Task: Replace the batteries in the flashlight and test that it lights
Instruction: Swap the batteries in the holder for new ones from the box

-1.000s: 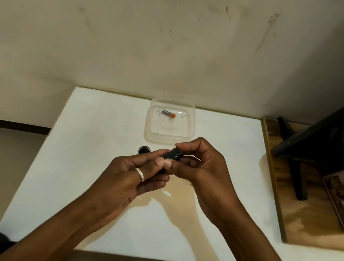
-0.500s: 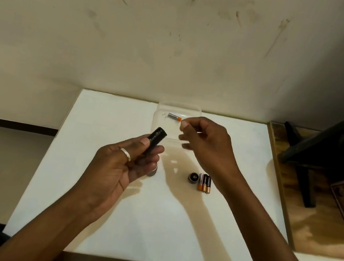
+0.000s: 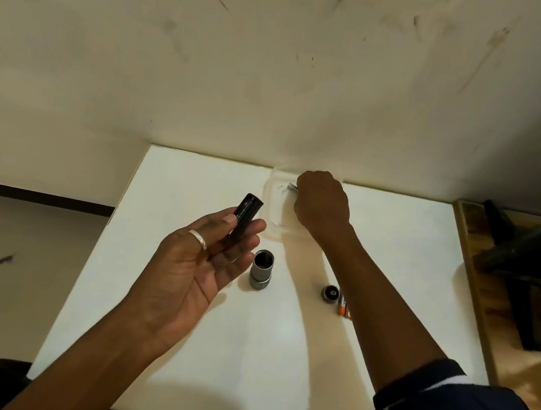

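Dim warm light, soft shadows on the table (image 3: pixel 175 189) (edges bowed).

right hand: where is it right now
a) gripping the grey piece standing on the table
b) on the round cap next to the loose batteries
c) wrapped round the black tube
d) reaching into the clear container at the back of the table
D: the right hand is over the clear container with its fingertips at the small battery in it. The black tube is in the left hand.
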